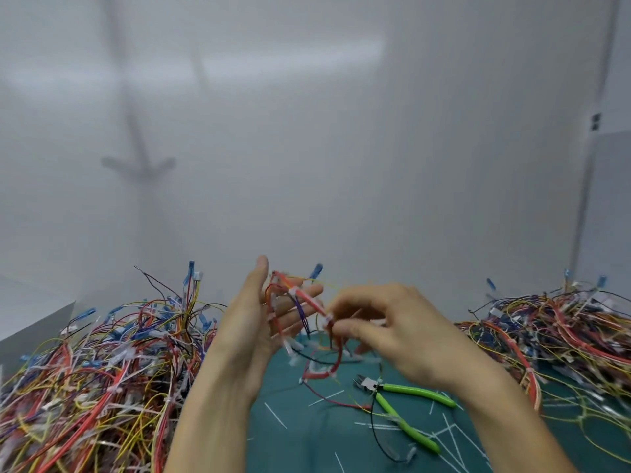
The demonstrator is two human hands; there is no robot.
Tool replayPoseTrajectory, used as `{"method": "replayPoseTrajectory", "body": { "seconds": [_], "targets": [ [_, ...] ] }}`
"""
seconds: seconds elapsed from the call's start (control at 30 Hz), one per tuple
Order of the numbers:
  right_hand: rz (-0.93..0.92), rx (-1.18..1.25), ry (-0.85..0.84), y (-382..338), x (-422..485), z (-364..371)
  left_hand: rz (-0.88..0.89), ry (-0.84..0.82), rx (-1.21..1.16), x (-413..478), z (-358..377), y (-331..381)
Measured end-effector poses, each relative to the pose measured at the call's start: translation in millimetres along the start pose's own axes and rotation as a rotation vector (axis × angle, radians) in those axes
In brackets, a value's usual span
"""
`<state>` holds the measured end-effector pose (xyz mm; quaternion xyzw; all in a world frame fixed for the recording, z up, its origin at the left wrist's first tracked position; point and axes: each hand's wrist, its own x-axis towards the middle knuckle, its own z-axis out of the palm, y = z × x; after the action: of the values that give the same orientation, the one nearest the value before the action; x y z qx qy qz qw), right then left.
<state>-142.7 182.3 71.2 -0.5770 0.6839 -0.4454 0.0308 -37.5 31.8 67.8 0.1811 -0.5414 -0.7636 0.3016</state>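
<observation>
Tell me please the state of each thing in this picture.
Wire harness: lifted between both hands.
Left hand: fingers straight, harness lies across them.
Right hand: pinches the harness.
Green cutters: lying on the mat, handles spread.
Left wire pile: tangled.
Right wire pile: tangled.

green mat [307,435], wire piles [102,363], cutters [403,404]

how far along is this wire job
Partly done, it seems: cut tie ends lie on the mat. In hand: one harness, draped over the open left hand and pinched by the right hand; the cutters lie on the mat, unused. Left: the left pile and right pile are both large; which one is finished I cannot tell.
</observation>
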Motion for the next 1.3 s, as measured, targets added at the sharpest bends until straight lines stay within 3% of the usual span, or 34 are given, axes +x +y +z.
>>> {"method": "replayPoseTrajectory", "body": {
  "seconds": [0.13, 0.23, 0.3, 0.37, 0.53, 0.6, 0.67, 0.73, 0.87, 1.0, 1.3],
  "targets": [
    [0.123, -0.139, -0.197, -1, 0, 9, 0.137, 0.074, -0.057, -2, -5, 2],
    [0.236, -0.329, -0.251, 1, -2, 10, 0.227, -0.014, 0.018, -6, -7, 1],
    [0.299, -0.497, -0.184, 3, -2, 8, 0.293, -0.088, 0.110, -9, -6, 0],
    [0.347, -0.543, -0.005, 4, -2, 3, 0.374, -0.153, 0.238, -13, -2, 0],
    [0.243, -0.213, 0.569, 5, 2, -6, 0.510, -0.205, 0.330, -19, 13, 0],
    [0.212, 0.021, 0.492, 0, 2, -10, 0.531, -0.206, 0.354, -21, 19, 0],
    [0.161, 0.260, 0.275, -7, 1, -10, 0.558, -0.202, 0.422, -23, 25, 0],
    [0.106, 0.290, 0.166, -12, 1, -5, 0.608, -0.183, 0.561, -25, 29, 0],
    [0.071, 0.256, 0.313, -15, 5, 11, 0.806, -0.075, 1.048, -30, 32, 1],
    [0.097, 0.313, 0.372, -16, 5, 13, 0.770, -0.091, 1.224, -35, 31, 5],
    [0.113, 0.240, 0.487, -16, 4, 10, 0.754, 0.142, 0.893, -28, 23, 7]
  ]
}}
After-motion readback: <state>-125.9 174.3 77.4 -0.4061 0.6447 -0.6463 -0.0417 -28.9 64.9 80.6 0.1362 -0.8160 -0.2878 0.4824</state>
